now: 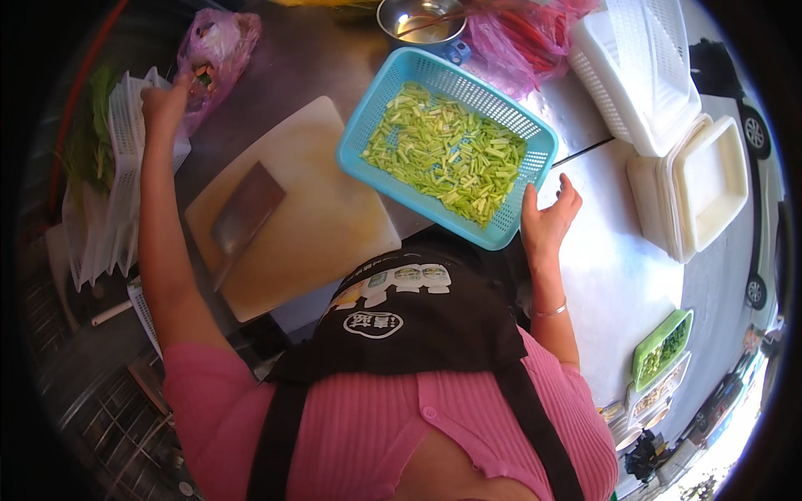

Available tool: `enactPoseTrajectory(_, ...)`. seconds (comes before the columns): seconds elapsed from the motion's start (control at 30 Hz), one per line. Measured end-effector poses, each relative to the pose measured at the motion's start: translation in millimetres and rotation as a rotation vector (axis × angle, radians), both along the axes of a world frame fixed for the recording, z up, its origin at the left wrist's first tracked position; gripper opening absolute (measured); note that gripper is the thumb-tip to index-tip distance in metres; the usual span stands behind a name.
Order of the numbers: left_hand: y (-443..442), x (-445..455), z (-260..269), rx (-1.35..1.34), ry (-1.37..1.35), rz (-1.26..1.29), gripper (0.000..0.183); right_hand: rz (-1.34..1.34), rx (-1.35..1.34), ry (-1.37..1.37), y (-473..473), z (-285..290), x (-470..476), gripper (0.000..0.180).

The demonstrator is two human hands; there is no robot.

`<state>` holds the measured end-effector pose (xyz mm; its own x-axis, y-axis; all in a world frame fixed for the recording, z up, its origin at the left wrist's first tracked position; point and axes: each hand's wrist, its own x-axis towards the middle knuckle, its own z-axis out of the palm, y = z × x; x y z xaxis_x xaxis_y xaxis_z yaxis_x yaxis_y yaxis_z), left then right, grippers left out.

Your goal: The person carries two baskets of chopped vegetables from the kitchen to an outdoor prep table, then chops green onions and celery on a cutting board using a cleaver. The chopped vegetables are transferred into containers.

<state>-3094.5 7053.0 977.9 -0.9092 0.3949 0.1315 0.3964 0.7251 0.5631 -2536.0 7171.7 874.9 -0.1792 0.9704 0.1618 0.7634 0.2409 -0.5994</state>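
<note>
My left hand (166,103) is at the far left, between a pink plastic bag (219,59) and upright white plastic baskets (128,131). Its fingertips are partly hidden, so whether it grips the bag or a basket is unclear. My right hand (550,216) has its fingers spread and its thumb beside the right end of a blue perforated basket (407,194). Chopped pale-green stalks (448,147) cover most of the basket's bottom. To its left, a cleaver (249,203) lies flat on a pale cutting board (338,232), handle towards me.
A metal bowl (421,39) and a pink bag of red produce (517,44) stand behind the blue basket. White baskets (601,94) and cream tubs (655,188) are stacked at right. A green tray (642,354) holds chopped greens. Leafy vegetables (97,119) lie far left.
</note>
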Motion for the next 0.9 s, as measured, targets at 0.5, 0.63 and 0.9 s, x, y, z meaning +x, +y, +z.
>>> enactPoseTrajectory(0.5,72,280,-93,0.022,0.243,-0.829,0.038,0.019,-0.993,0.789,-1,-38,14,0.042)
enactPoseTrajectory(0.63,34,238,-94,-0.225,0.147,-0.561,0.038,0.043,-1.028,0.736,3,-34,18,0.045)
enactPoseTrajectory(0.9,79,339,-133,-0.254,0.311,-1.427,0.030,-0.047,-0.997,0.718,-15,-37,14,0.046)
